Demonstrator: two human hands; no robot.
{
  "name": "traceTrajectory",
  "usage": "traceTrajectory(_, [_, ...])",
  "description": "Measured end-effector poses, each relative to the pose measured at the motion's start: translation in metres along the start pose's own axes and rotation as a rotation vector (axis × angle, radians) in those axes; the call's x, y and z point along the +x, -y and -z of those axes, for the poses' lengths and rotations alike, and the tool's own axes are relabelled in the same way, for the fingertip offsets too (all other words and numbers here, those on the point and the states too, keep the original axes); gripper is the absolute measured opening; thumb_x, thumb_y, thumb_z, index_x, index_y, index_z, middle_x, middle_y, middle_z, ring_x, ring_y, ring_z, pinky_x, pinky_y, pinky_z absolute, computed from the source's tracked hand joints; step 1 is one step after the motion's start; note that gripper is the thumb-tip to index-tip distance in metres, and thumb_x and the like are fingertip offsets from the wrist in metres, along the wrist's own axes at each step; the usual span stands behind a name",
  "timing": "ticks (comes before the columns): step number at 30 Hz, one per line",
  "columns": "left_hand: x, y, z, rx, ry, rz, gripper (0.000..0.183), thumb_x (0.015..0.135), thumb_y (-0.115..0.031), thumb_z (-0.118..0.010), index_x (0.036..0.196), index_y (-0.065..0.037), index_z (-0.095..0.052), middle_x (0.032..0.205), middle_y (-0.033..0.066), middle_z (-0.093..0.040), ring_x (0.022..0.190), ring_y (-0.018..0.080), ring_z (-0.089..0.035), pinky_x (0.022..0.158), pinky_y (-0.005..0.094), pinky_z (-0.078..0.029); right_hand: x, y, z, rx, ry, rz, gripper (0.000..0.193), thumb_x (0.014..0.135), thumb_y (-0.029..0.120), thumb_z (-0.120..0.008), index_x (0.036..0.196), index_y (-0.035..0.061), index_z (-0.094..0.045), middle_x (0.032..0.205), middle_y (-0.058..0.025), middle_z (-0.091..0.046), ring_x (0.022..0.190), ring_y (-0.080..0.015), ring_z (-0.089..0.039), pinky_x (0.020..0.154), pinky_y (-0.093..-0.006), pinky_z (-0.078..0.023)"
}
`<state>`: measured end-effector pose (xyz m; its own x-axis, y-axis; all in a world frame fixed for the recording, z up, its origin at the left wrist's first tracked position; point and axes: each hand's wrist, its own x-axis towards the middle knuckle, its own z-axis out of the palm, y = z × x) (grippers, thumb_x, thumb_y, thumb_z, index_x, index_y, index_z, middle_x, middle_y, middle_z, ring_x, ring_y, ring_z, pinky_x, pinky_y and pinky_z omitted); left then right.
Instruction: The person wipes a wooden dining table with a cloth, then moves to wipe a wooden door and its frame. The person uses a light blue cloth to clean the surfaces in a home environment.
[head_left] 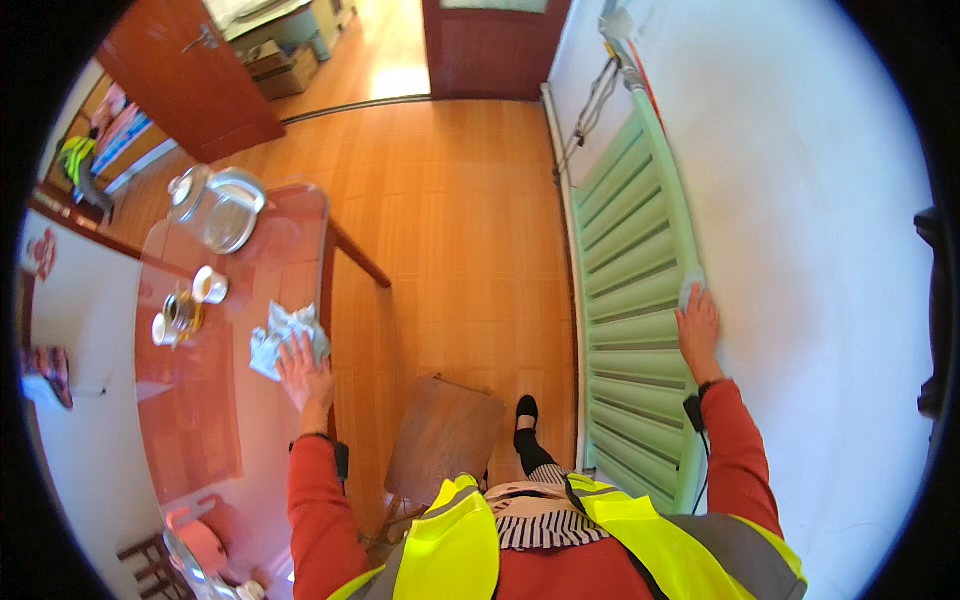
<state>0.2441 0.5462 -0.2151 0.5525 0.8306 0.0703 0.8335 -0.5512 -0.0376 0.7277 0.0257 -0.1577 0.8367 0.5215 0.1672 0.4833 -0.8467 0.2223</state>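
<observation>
On the left, my left hand [306, 376] lies with fingers stretched out on a crumpled pale blue cloth [283, 335] near the edge of the reddish table [215, 400]. My right hand [700, 326] is at the top rail of the light green radiator [630, 290] along the right wall. A pale cloth [692, 284] shows at its fingertips, and the fingers close over it; the rest of that cloth is hidden. Beyond the left hand stand two white cups [210, 286], a small glass pot [183, 311] with dark contents, and a large glass kettle [222, 212].
A wooden stool [443, 437] stands on the tiled floor [450, 250] between table and radiator. Cables [592, 112] hang by the radiator's far end. An open brown door [185, 75] is at the far left, with cardboard boxes [285, 75] beyond. A pink object [197, 545] sits at the table's near end.
</observation>
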Motion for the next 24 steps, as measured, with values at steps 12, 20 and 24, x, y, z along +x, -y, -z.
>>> traceTrajectory(12, [0.002,0.001,-0.01,0.123,-0.058,-0.049,0.068,0.082,-0.015,-0.063,0.144,-0.005,-0.036,0.152,0.0147,-0.033,0.139,0.0383,-0.029,0.112,0.0518,-0.023,0.204,0.04,-0.012,-0.1,-0.151,0.025,0.063,0.088,0.026,-0.065,0.139,0.0017,-0.036,0.109,-0.0176,-0.055,0.1,-0.0323,-0.055,0.087,-0.0428,-0.044])
traceTrajectory(20, [0.002,0.005,-0.013,0.145,-0.077,-0.095,0.068,0.082,-0.014,-0.064,0.143,-0.002,-0.036,0.151,0.0167,-0.033,0.14,0.0388,-0.027,0.113,0.0527,-0.022,0.279,0.049,-0.024,-0.157,-0.247,0.071,0.06,0.089,0.026,-0.063,0.137,0.0021,-0.037,0.101,-0.016,-0.056,0.094,-0.0313,-0.056,0.085,-0.0426,-0.045])
traceTrajectory(24, [0.001,0.003,-0.012,0.153,-0.07,-0.082,0.066,0.081,-0.014,-0.064,0.141,-0.001,-0.038,0.151,0.0171,-0.034,0.14,0.0386,-0.028,0.113,0.0524,-0.022,0.309,0.051,-0.033,-0.152,-0.254,0.072,0.059,0.089,0.027,-0.062,0.138,0.0044,-0.038,0.1,-0.0152,-0.056,0.094,-0.0305,-0.057,0.084,-0.0431,-0.045])
